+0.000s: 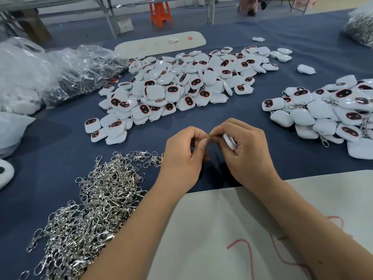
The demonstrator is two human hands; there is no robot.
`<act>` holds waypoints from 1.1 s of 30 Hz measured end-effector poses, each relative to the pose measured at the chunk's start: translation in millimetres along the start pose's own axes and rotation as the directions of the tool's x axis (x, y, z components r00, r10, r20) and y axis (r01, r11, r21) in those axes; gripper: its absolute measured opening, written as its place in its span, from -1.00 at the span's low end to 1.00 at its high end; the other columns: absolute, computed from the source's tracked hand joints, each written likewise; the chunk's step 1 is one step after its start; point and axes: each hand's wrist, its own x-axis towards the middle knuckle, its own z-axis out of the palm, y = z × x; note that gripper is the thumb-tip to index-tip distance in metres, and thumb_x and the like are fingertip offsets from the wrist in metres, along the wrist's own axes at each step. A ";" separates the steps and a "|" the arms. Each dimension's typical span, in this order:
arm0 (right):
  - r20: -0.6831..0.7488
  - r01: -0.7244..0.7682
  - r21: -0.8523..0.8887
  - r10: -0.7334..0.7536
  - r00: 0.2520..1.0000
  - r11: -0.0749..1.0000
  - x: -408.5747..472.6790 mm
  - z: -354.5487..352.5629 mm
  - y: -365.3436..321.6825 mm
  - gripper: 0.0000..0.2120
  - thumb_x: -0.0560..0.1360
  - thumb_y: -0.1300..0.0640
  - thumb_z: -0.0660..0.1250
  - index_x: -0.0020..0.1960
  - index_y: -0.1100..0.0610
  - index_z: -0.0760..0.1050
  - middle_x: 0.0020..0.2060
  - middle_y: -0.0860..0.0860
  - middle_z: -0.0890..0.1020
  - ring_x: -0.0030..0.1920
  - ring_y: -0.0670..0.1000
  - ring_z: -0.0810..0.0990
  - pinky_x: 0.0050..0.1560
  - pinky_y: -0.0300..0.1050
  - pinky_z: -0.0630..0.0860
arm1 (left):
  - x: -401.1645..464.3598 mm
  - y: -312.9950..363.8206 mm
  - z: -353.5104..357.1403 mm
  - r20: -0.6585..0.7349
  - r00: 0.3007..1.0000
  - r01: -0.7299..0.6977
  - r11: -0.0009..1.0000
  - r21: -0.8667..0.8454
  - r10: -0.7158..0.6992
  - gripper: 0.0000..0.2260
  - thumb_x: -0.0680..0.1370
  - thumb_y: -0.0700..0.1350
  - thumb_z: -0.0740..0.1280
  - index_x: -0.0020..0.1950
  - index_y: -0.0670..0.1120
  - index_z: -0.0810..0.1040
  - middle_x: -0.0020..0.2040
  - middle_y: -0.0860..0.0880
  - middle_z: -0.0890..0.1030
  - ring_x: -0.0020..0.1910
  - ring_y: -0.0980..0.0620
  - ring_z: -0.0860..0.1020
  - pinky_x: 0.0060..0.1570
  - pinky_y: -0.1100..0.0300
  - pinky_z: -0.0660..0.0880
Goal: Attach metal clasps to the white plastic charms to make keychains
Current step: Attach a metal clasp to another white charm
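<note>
My right hand (247, 152) grips a white plastic charm (230, 142), mostly hidden under the fingers. My left hand (182, 158) pinches a small metal ring of a clasp (210, 137) against the charm's edge; the rest of the clasp is hidden in the fingers. Both hands meet above the blue cloth at the table's front centre. A big pile of loose silver clasps (90, 201) lies at the front left. A heap of white charms (181, 85) with dark red-rimmed faces fills the middle. Charms with clasps on them (327, 112) are heaped at the right.
Clear plastic bags (60, 73) sit at the far left, one holding dark parts. A white board (161, 44) lies beyond the charm heap. A white sheet with red marks (232, 229) covers the front edge. A bag of metal parts (359, 31) is at the far right; an orange stool (160, 13) stands behind.
</note>
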 end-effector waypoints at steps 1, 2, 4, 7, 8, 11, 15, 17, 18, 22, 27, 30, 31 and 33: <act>-0.005 0.002 0.005 -0.002 1.000 1.000 0.0 -0.2 -0.2 -0.88 0.53 0.41 0.43 -0.08 0.23 0.66 -0.21 0.00 0.65 -0.19 -0.01 0.62 -0.15 -0.07 0.55 | -0.1 -0.6 0.1 -0.012 1.000 -0.026 0.999 0.022 0.026 -0.84 0.62 -0.27 0.35 -0.09 -0.04 0.58 -0.24 0.10 0.62 -0.25 0.05 0.65 -0.13 0.06 0.60; -0.002 -0.012 0.024 0.013 1.000 1.000 0.0 -0.4 -0.4 -0.88 0.54 0.40 0.43 -0.08 0.22 0.66 -0.20 -0.01 0.66 -0.18 -0.03 0.63 -0.14 -0.09 0.55 | 0.0 -1.0 0.0 -0.024 0.998 -0.055 0.998 0.042 0.056 -0.86 0.61 -0.27 0.35 -0.08 -0.05 0.59 -0.21 0.10 0.62 -0.21 0.04 0.64 -0.11 0.05 0.60; 0.041 -0.110 0.104 0.106 0.993 0.988 0.2 -1.2 -0.5 -0.90 0.57 0.33 0.43 -0.05 0.17 0.68 -0.19 -0.06 0.69 -0.13 -0.05 0.66 -0.08 -0.17 0.56 | -0.2 -0.4 -0.7 -0.042 0.992 -0.119 0.990 0.080 0.123 -0.88 0.60 -0.26 0.35 -0.07 -0.06 0.58 -0.17 0.10 0.61 -0.16 0.04 0.61 -0.11 0.12 0.58; 0.181 -0.275 0.221 0.237 0.954 0.936 1.8 -4.3 1.4 -0.90 0.62 0.21 0.42 -0.02 0.08 0.71 -0.18 -0.12 0.73 -0.07 -0.08 0.70 -0.04 -0.28 0.54 | -0.4 1.9 -2.2 -0.034 0.974 -0.218 0.965 0.148 0.226 -0.90 0.61 -0.26 0.34 -0.06 -0.09 0.56 -0.15 0.10 0.58 -0.16 0.02 0.59 -0.14 0.13 0.52; 0.206 -0.290 0.250 0.242 0.948 0.924 2.2 -5.3 1.8 -0.89 0.61 0.20 0.43 -0.03 0.08 0.72 -0.18 -0.13 0.74 -0.08 -0.09 0.70 -0.05 -0.31 0.53 | -0.3 2.4 -2.8 -0.027 0.969 -0.240 0.958 0.155 0.247 -0.90 0.61 -0.27 0.33 -0.06 -0.10 0.55 -0.14 0.09 0.57 -0.16 0.02 0.59 -0.14 0.10 0.52; 0.203 -0.287 0.300 0.233 0.951 0.910 2.3 -7.3 2.9 -0.91 0.59 0.24 0.46 -0.05 0.10 0.72 -0.21 -0.10 0.73 -0.15 -0.07 0.68 -0.11 -0.31 0.51 | -0.1 3.3 -3.6 -0.010 0.957 -0.284 0.944 0.170 0.290 -0.91 0.61 -0.31 0.33 -0.05 -0.15 0.55 -0.13 0.02 0.57 -0.15 0.01 0.56 -0.13 0.03 0.50; 0.116 -0.222 0.265 0.197 0.973 0.938 1.2 -6.2 1.8 -0.90 0.56 0.30 0.48 -0.07 0.13 0.70 -0.23 -0.08 0.70 -0.16 -0.01 0.66 -0.12 -0.24 0.51 | -0.6 4.6 -2.9 -0.009 0.958 -0.279 0.939 0.201 0.287 -0.91 0.61 -0.32 0.34 -0.05 -0.16 0.56 -0.13 -0.01 0.57 -0.14 -0.01 0.55 -0.12 0.02 0.48; 0.043 -0.121 0.179 0.115 0.992 0.976 1.0 -4.5 -0.8 -0.90 0.54 0.34 0.48 -0.09 0.17 0.69 -0.23 -0.04 0.68 -0.17 0.02 0.64 -0.12 -0.17 0.53 | -0.5 3.7 -2.9 -0.015 0.961 -0.268 0.942 0.204 0.276 -0.91 0.61 -0.32 0.34 -0.04 -0.16 0.57 -0.12 0.00 0.57 -0.14 -0.01 0.56 -0.12 0.01 0.49; 0.016 -0.068 0.123 0.066 0.998 0.990 0.8 -3.7 -1.9 -0.90 0.53 0.36 0.48 -0.10 0.20 0.69 -0.23 -0.02 0.67 -0.19 0.01 0.63 -0.13 -0.15 0.53 | -0.4 3.0 -3.1 -0.018 0.962 -0.264 0.943 0.205 0.273 -0.91 0.61 -0.32 0.34 -0.04 -0.16 0.57 -0.12 0.00 0.57 -0.15 -0.02 0.56 -0.12 -0.01 0.50; 0.010 0.067 -0.065 -0.067 0.998 0.996 -0.7 -3.1 -0.8 -0.88 0.49 0.43 0.45 -0.09 0.24 0.65 -0.21 0.03 0.61 -0.24 0.04 0.56 -0.22 -0.04 0.51 | -0.4 1.0 -4.7 -0.019 0.966 -0.247 0.946 0.209 0.257 -0.91 0.61 -0.33 0.33 -0.03 -0.18 0.59 -0.14 -0.03 0.57 -0.19 -0.08 0.57 -0.14 -0.12 0.52; 0.105 0.115 -0.139 -0.100 0.989 0.984 0.1 -5.3 2.8 -0.85 0.49 0.46 0.41 -0.08 0.23 0.61 -0.18 0.03 0.57 -0.26 0.09 0.51 -0.26 0.05 0.49 | -1.0 4.2 -7.5 0.043 0.954 -0.298 0.913 0.279 0.298 -0.91 0.63 -0.33 0.33 -0.03 -0.21 0.61 -0.12 -0.01 0.54 -0.20 -0.04 0.53 -0.16 -0.11 0.51; 0.143 0.118 -0.125 -0.100 0.985 0.985 1.3 -6.9 5.9 -0.79 0.44 0.51 0.41 -0.08 0.23 0.61 -0.17 0.02 0.57 -0.24 0.09 0.52 -0.24 0.05 0.49 | -2.2 6.6 -7.5 0.068 0.944 -0.326 0.889 0.321 0.322 -0.91 0.62 -0.33 0.33 -0.02 -0.21 0.62 -0.13 0.00 0.52 -0.20 -0.03 0.50 -0.18 -0.09 0.48; 0.154 0.123 -0.120 -0.104 0.983 0.985 1.4 -7.1 6.4 -0.78 0.43 0.52 0.41 -0.07 0.23 0.61 -0.16 0.02 0.57 -0.24 0.09 0.52 -0.24 0.06 0.50 | -2.6 6.8 -7.0 0.058 0.947 -0.318 0.893 0.318 0.317 -0.91 0.62 -0.33 0.33 -0.02 -0.21 0.62 -0.13 -0.01 0.53 -0.20 -0.04 0.51 -0.18 -0.09 0.48; 0.161 0.131 -0.116 -0.111 0.981 0.985 1.8 -7.4 6.7 -0.76 0.42 0.52 0.42 -0.06 0.23 0.61 -0.16 0.02 0.58 -0.23 0.08 0.54 -0.23 0.06 0.51 | -3.3 6.6 -5.5 0.026 0.955 -0.291 0.911 0.291 0.297 -0.91 0.62 -0.33 0.34 -0.04 -0.21 0.62 -0.14 -0.03 0.55 -0.21 -0.07 0.53 -0.18 -0.11 0.50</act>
